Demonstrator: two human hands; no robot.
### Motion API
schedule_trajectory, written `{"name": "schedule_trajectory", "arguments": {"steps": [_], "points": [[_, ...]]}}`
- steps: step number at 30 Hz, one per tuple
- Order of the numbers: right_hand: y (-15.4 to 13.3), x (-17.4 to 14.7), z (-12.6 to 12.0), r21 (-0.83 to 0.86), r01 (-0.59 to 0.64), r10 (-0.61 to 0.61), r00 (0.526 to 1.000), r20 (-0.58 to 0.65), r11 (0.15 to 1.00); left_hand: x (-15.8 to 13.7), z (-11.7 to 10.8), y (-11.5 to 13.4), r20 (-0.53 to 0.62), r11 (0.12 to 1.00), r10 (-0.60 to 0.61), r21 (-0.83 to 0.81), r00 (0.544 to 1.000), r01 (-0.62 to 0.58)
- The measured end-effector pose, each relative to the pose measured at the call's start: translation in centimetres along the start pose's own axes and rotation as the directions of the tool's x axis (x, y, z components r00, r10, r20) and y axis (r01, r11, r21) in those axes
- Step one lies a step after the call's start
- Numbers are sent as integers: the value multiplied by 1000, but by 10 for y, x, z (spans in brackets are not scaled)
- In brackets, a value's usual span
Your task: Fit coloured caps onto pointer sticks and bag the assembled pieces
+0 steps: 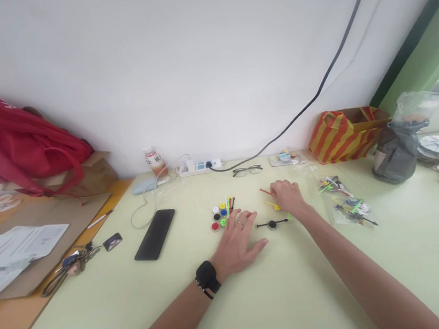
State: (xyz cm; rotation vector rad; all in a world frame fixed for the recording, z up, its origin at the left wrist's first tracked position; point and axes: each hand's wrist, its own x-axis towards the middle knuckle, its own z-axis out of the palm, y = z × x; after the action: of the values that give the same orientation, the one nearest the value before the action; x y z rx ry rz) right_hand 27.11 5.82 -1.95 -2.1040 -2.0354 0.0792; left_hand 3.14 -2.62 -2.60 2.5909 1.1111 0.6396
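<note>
My left hand (236,243), with a black watch (206,276) at the wrist, lies palm down with its fingers apart. Its fingertips reach the small round discs in white, yellow, blue, black, red (215,227) and green, and the thin coloured plastic arrows (227,203) beside them. To the right, my right hand (287,195) is closed, fingers curled downward; what they grip, if anything, is hidden. A red arrow (264,191) and a yellow arrow with a round disc (276,207) show next to it. A black arrow on a round base (272,225) lies between my hands.
A black phone (155,234) and keys (74,263) lie left. At the back are a bottle (155,162), a power strip (200,167) and glasses (247,171). Clear bags of arrows (349,208), a striped bag (335,138) and a grey bag (396,155) stand right.
</note>
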Motion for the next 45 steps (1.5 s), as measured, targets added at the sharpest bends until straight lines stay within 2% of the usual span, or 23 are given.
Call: {"name": "schedule_trajectory", "arguments": {"steps": [4, 6, 7, 8, 9, 10, 11, 13, 15, 17, 20, 22, 26, 30, 33, 35, 39, 45], "points": [[-6, -4, -16, 101, 77, -63, 989, -131, 992, 0, 3, -2, -113, 1000, -9, 20, 994, 12], [-9, -13, -28, 262, 143, -89, 974, -208, 954, 1, 5, -5, -152, 999, -8, 31, 988, 13], [-11, -20, -34, 398, 196, -104, 965, -242, 896, 1, 6, -6, -163, 999, -7, 32, 987, 12], [-13, -30, -39, 561, 253, -114, 956, -272, 788, 1, 7, -6, -167, 999, -7, 30, 986, 12], [-16, -41, -43, 690, 287, -134, 954, -267, 664, 2, 8, -7, -167, 1000, -10, 27, 986, 15], [-20, -53, -44, 782, 271, -171, 962, -211, 561, 2, 8, -7, -163, 1000, -14, 25, 987, 18], [-23, -65, -43, 852, 223, -234, 965, -122, 474, 2, 8, -7, -159, 999, -21, 25, 987, 25], [-30, -88, -33, 939, 90, -381, 924, 46, 333, 2, 7, -6, -156, 998, -35, 40, 987, 42], [-32, -101, -18, 962, -10, -433, 892, 132, 274, 0, 6, -5, -154, 997, -46, 58, 987, 55], [-30, -104, -2, 960, -9, -384, 915, 120, 279, -2, 4, -5, -147, 996, -52, 59, 988, 61], [-22, -94, 11, 939, 100, -258, 966, -12, 329, -4, 0, -5, -132, 997, -78, -3, 988, 78], [-17, -87, 13, 929, 128, -167, 983, -73, 347, -4, -1, -7, -126, 989, -117, -102, 985, 104], [-15, -89, 11, 954, 44, -64, 998, -27, 297, -2, 1, -13, -89, 913, -215, -371, 973, 168], [-22, -102, 8, 977, -47, -100, 993, 69, 207, 0, 6, -15, -41, 754, -275, -629, 960, 189], [-30, -107, 4, 972, 0, -164, 986, 39, 233, 0, 6, -12, -9, 636, -294, -748, 956, 189], [-33, -109, 3, 963, 50, -201, 980, 5, 266, 0, 4, -9, 12, 591, -292, -784, 956, 190], [-37, -110, 5, 953, 93, -245, 969, -20, 288, 1, -2, -4, 22, 563, -271, -807, 962, 177], [-38, -113, 11, 919, 169, -297, 953, -60, 356, 2, -4, -1, 27, 601, -242, -781, 970, 171]]}}
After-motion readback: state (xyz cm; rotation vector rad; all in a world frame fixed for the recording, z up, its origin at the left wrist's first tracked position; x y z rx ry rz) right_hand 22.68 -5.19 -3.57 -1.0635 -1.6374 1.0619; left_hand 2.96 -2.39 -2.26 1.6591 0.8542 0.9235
